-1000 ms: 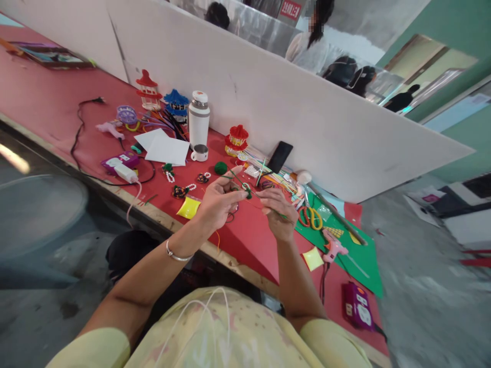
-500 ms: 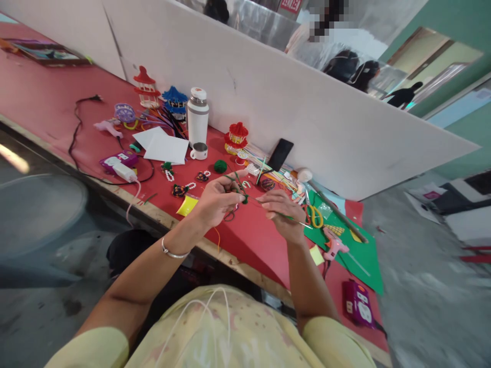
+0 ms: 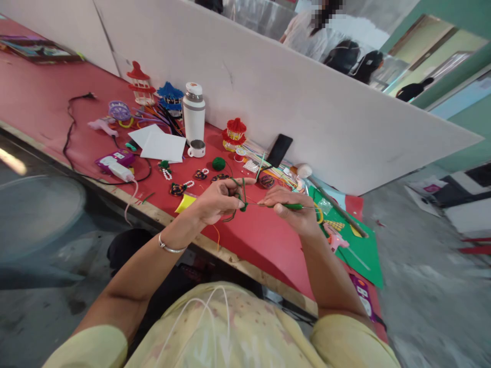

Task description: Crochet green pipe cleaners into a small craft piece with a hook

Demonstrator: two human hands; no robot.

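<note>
My left hand (image 3: pixel 221 201) pinches a small dark green crocheted piece (image 3: pixel 243 206), with green yarn (image 3: pixel 244 186) looped over its raised index finger. In my right hand (image 3: pixel 291 207) is a crochet hook (image 3: pixel 293 206) with a green grip, held sideways. Its thin metal tip points left and reaches the green piece. Behind the left hand lies a green yarn ball (image 3: pixel 218 163). Dark multicoloured flower shapes with white bead loops (image 3: pixel 178 189) rest left of that hand, and a multicoloured yarn ball (image 3: pixel 267 180) sits just beyond the right hand.
A white bottle (image 3: pixel 194 115) and a cup (image 3: pixel 197 148) stand near the white partition (image 3: pixel 268 92). A phone (image 3: pixel 280 150) leans there. Scissors (image 3: pixel 319 212) and a pink glue gun (image 3: pixel 335 239) lie right, by a green board (image 3: pixel 364 255). Power strips (image 3: pixel 115 161) and cords lie left.
My right hand has turned and shifted right and slightly down, and the hook now lies more level, its green grip showing. My left hand keeps its pinch on the green piece.
</note>
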